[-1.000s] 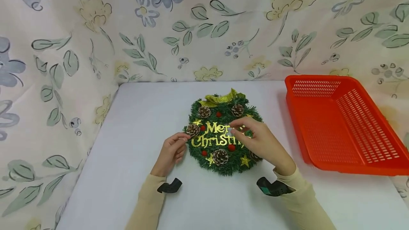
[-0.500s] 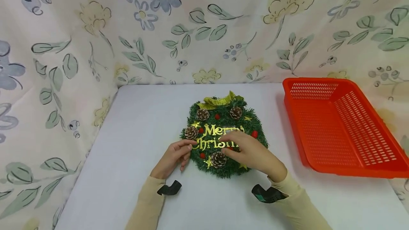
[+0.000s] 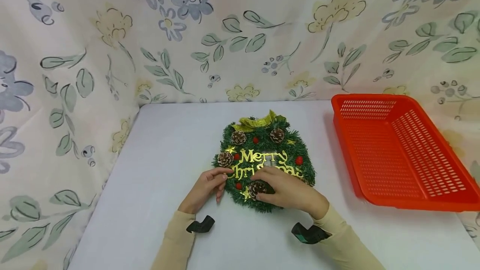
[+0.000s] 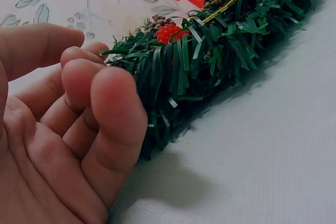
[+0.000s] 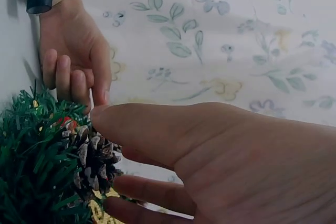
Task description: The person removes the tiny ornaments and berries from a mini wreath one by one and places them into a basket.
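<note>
A green tinsel wreath (image 3: 301,145) lies on the white table, with pine cones, red berries, gold stars and gold "Merry Christmas" lettering (image 3: 262,156). At its lower left edge rests my left hand (image 3: 204,187), fingers loosely bent, fingertips right at the tinsel; the left wrist view has those relaxed fingers (image 4: 113,114) close beside the greenery. My right hand (image 3: 290,187) reaches over the wreath's lower part, thumb and fingers on either side of the front pine cone (image 3: 256,189), pinching it. From the right wrist, the pine cone (image 5: 94,166) sits between thumb and fingers. The right hand covers part of the lettering.
To the right stands a red plastic basket (image 3: 360,170) with slotted walls. A gold ribbon bow (image 3: 258,122) tops the wreath. Behind and to the left hangs a floral curtain (image 3: 157,32). Each sleeve carries a black wrist device (image 3: 201,225).
My right hand has come down and left from above the lettering to the front pine cone. The left hand has shifted slightly right along the wreath's edge. The view has tilted up a little.
</note>
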`<state>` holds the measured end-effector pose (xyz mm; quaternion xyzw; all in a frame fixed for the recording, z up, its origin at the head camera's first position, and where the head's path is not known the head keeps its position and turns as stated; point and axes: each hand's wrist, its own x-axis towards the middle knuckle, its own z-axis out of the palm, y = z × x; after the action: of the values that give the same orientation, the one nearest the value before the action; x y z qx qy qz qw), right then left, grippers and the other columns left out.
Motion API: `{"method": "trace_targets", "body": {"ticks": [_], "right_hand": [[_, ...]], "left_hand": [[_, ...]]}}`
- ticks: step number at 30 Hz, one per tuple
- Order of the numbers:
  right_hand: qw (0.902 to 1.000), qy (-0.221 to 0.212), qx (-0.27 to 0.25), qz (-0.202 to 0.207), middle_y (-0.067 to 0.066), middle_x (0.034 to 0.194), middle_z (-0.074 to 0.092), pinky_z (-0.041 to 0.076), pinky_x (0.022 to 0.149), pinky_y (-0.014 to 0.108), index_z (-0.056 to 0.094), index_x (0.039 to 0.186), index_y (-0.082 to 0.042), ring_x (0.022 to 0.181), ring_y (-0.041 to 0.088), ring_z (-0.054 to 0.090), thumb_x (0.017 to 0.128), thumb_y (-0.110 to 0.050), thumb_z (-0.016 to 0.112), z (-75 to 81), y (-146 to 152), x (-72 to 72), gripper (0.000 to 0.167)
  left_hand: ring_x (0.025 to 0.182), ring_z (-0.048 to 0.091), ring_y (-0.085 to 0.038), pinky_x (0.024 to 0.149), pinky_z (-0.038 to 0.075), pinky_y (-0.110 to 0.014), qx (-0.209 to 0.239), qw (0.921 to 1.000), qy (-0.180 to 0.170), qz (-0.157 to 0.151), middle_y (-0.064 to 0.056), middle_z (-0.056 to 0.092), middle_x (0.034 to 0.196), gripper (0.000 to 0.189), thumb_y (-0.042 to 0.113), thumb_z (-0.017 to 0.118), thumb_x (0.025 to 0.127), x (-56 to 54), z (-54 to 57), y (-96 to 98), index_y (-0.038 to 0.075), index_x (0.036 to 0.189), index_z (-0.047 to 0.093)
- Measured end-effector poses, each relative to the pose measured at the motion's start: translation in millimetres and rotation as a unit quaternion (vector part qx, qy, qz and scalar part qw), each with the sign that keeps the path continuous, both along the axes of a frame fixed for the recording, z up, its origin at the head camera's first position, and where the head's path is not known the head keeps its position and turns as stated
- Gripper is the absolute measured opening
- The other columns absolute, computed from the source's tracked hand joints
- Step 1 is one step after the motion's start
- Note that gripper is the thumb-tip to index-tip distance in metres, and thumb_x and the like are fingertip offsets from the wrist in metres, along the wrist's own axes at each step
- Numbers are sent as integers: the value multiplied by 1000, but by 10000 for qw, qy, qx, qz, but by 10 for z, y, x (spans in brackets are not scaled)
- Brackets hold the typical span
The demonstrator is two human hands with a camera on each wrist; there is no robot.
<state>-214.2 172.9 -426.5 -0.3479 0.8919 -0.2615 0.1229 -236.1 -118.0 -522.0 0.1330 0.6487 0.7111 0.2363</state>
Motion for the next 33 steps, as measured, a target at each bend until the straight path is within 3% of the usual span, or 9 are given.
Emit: {"method": "trace_targets", "body": {"ticks": [7,16,22,33], "right_hand": [[9997,-196,115,-26,-2,135,60,54,99,41,61,137,-18,123,18,59,97,-34,69,-81,6,38,43],[9997,-170,170,64,-3,134,60,54,98,40,61,137,-18,122,17,59,97,-35,70,-124,12,-17,45],[9996,-218,168,37,0,134,61,53,99,43,61,137,-16,124,20,58,96,-32,71,-63,22,-17,45],[9993,-234,296,-14,0,132,61,54,99,42,62,136,-15,122,19,58,96,-30,71,-49,-9,12,44]], "left_hand": [[54,53,-10,51,53,-31,-94,9998,156,85,3,52,69,42,26,55,106,57,-28,32,1,139,55],[46,52,-12,53,55,-36,-960,9914,880,126,-2,50,61,33,23,61,103,71,8,101,10,134,63],[43,47,-15,47,51,-33,-1475,9836,1038,-71,0,47,65,36,26,65,101,51,47,117,15,135,63],[44,49,-11,49,53,-32,-1614,9820,984,-46,-1,49,65,37,28,66,101,87,57,119,16,135,63]]}}
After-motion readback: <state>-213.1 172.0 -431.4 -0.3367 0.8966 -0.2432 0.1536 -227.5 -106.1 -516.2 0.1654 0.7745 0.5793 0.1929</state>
